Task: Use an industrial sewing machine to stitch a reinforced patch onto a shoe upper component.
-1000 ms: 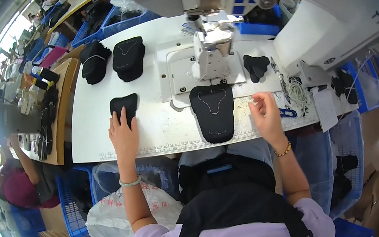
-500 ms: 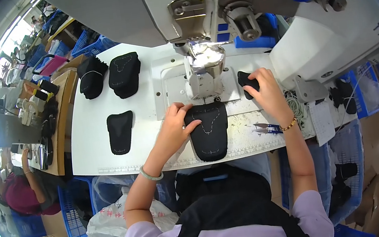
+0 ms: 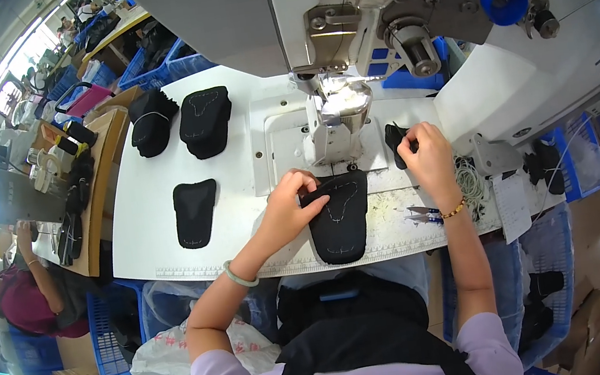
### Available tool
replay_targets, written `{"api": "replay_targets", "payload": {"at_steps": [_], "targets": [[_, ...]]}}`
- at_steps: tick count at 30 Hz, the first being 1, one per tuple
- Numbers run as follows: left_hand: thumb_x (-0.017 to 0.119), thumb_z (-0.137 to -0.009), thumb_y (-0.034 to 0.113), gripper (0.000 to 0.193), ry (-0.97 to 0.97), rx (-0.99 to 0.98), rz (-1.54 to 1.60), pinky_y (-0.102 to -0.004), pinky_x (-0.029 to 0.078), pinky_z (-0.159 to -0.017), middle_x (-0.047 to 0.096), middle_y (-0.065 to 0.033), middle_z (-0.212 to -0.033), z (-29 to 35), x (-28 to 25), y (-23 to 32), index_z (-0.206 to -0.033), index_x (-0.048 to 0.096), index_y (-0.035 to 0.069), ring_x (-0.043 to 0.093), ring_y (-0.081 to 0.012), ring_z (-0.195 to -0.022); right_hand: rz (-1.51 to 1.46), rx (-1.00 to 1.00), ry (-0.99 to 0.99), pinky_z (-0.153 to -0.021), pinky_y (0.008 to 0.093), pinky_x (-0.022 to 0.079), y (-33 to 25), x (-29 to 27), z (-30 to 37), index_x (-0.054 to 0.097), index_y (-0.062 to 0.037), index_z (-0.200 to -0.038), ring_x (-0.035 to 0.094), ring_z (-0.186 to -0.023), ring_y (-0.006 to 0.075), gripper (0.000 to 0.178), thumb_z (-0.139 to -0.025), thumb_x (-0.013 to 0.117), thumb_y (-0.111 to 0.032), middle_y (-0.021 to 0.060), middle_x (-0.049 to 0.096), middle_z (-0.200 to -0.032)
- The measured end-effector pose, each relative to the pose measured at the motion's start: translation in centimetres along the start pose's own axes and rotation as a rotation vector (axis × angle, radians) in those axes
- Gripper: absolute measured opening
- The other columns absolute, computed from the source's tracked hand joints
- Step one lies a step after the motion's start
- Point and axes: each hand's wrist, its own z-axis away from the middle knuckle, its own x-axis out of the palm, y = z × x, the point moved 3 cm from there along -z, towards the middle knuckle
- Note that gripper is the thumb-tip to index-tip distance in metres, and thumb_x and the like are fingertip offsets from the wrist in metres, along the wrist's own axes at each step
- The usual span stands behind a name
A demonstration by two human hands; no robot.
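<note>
- Your left hand (image 3: 289,206) is pinching the upper left edge of the black shoe-tongue piece (image 3: 339,216), fingers closed on the fabric. The piece lies flat on the table (image 3: 157,207), top end just at the foot of the sewing machine (image 3: 336,117), bottom end at the near edge over the ruler strip (image 3: 249,265).
- Your right hand (image 3: 430,158) is curled around a small black piece (image 3: 395,142) just right of the machine head, holding it.
- Risk: left fingertips are close to the needle area. If the machine runs while you feed, they could get caught. Keep them behind the presser foot.
- Risk: only one corner of the tongue piece is gripped, so it may skew off the chalk-like stitch line as it goes under.
- Risk: the small snips (image 3: 420,211) lie right by your right wrist; a sweep could knock them off or nick you.
- Risk: the loose white cord bundle (image 3: 469,190) near your right wrist could snag your bracelet.
- A white paper tag (image 3: 511,205) hangs at the right table edge, rectangular, print too small to tell.
- Left of the work: a single black piece (image 3: 195,212) flat on the table.
- Farther: two stacks of black pieces (image 3: 205,122), (image 3: 150,122).
- Beyond: blue crates (image 3: 160,65), a pink flat package (image 3: 84,100) on the wooden side table.
</note>
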Motion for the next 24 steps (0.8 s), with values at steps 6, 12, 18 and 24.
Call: {"api": "replay_targets", "payload": {"at_steps": [6, 12, 18, 24], "targets": [[0.066, -0.082, 0.007, 0.019, -0.014, -0.355, 0.633, -0.0243, 0.047, -0.074, 0.060, -0.0042, -0.087, -0.8, -1.2, -0.5, -0.094, 0.053, 0.001, 0.057, -0.0096, -0.082, -0.019, -0.055, 0.031, -0.064, 0.0394, 0.046, -0.8, 0.7, -0.1, 0.051, -0.0023, -0.072, 0.054, -0.073, 0.0291, 0.013, -0.073, 0.064, -0.005, 0.0096, 0.054, -0.074], [0.062, -0.082, 0.021, 0.054, 0.000, -0.495, 0.684, -0.0267, 0.046, -0.081, 0.063, -0.0138, -0.103, -1.3, 0.9, -1.3, -0.124, 0.047, -0.011, 0.058, -0.0173, -0.093, 0.011, -0.080, 0.021, -0.065, 0.0395, 0.045, -0.4, 0.1, 0.4, 0.050, -0.0016, -0.073, 0.053, -0.074, 0.0296, 0.015, -0.073, 0.064, -0.003, 0.0101, 0.051, -0.077], [0.062, -0.087, 0.023, 0.048, 0.005, -0.369, 0.525, -0.0289, 0.047, -0.080, 0.064, -0.0157, -0.099, -0.6, 0.9, -0.9, -0.121, 0.049, -0.009, 0.059, -0.0173, -0.090, -0.009, -0.093, 0.018, -0.063, 0.0385, 0.044, -0.3, 0.5, 0.4, 0.049, -0.0012, -0.075, 0.052, -0.072, 0.0298, 0.014, -0.071, 0.062, -0.001, 0.0105, 0.050, -0.076], [0.062, -0.090, 0.025, 0.041, -0.074, -0.286, 0.466, -0.0293, 0.049, -0.069, 0.064, -0.0146, -0.088, 0.4, 1.5, -1.2, -0.114, 0.051, -0.007, 0.061, -0.0170, -0.078, 0.054, -0.132, 0.065, -0.063, 0.0397, 0.044, -0.3, 0.6, -0.1, 0.050, -0.0015, -0.077, 0.052, -0.072, 0.0306, 0.014, -0.071, 0.062, -0.001, 0.0110, 0.051, -0.076]]}}
